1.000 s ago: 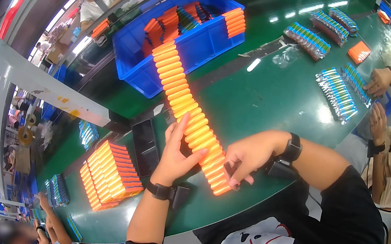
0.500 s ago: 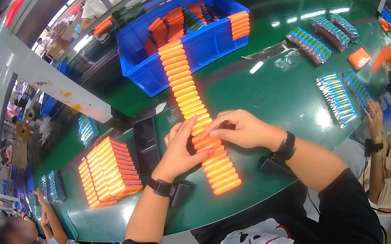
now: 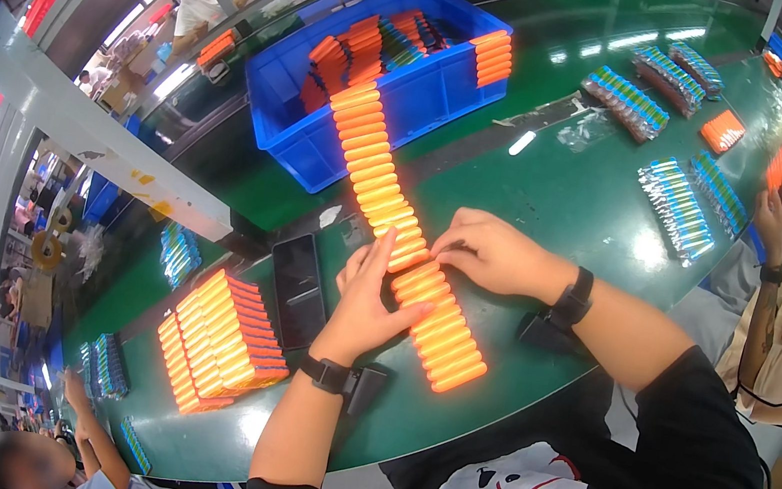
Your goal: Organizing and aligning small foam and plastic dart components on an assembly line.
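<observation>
A long strip of orange cylinders, laid side by side, runs from the blue bin's rim down to the green table. Between my hands a slanting dark gap parts it from a shorter lower section. My left hand lies at the left edge, its fingers by the gap and its thumb pressed on the lower section's top cylinders. At the right edge my right hand is closed in a pinch, fingertips touching the strip beside the gap. Whatever lies inside that pinch is hidden.
The blue bin holds more orange and green strips; one hangs over its rim. Stacked orange blocks and a black phone lie to the left. Blue-green cylinder packs stand at the right, where a co-worker's hand holds an orange piece.
A gap has opened across the orange strip between my hands. My right hand has moved slightly right, with its fingers drawn in. The co-worker's hands at the right have shifted.
</observation>
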Tool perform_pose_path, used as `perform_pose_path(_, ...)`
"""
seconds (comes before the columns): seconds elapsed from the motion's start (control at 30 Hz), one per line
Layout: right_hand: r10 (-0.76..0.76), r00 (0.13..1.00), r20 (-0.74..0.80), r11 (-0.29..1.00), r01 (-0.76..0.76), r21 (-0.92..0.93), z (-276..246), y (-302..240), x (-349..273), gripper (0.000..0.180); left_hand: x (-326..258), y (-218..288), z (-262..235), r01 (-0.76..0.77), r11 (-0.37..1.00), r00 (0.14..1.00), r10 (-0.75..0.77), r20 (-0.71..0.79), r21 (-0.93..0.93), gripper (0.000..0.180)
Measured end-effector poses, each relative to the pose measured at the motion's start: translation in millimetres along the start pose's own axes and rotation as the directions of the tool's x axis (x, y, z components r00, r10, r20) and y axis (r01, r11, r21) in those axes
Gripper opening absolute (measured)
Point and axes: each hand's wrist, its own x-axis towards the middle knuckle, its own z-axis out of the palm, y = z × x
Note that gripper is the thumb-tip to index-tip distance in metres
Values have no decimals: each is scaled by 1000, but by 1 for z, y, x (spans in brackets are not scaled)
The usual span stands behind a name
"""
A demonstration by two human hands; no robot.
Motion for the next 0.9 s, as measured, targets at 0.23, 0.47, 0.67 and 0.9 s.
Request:
perform_pose_path(0.23, 104, 994, 36, 795, -105, 598, -5, -8, -4, 18, -5, -1, 6, -175, 907, 983, 143, -112, -384, 95)
perform_pose_path(0.47, -18, 683, 730, 686, -522, 506, -27, -28, -11, 21, -9, 13, 5, -229, 819, 973, 215, -90, -527, 90)
perform_pose_path(0.67, -137, 439, 888, 716, -575, 395, -12, -24, -19, 23, 1, 8, 0, -151, 940, 988, 137, -65, -306, 90)
perform_pose_path(0.9, -77, 396, 915, 760, -571, 311, -8, -23, -17, 24, 0, 9, 0, -2, 1000, 999, 1, 36, 29, 93)
